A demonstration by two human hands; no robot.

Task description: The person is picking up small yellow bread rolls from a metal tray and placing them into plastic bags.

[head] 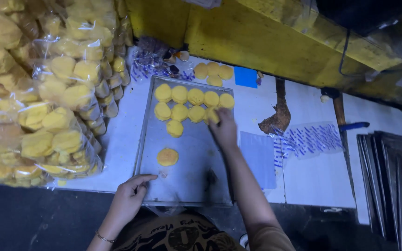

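Observation:
A metal baking tray lies on the white table and holds several round yellow cakes in rows at its far end. One darker cake lies alone in the tray's middle. My right hand reaches to the far right of the rows and grips a yellow cake. My left hand rests on the tray's near left edge, fingers curled over the rim.
Stacked clear bags of yellow cakes fill the left side. More loose cakes and a blue card lie beyond the tray. Empty printed plastic bags lie to the right, with dark trays stacked at far right. A yellow wall stands behind.

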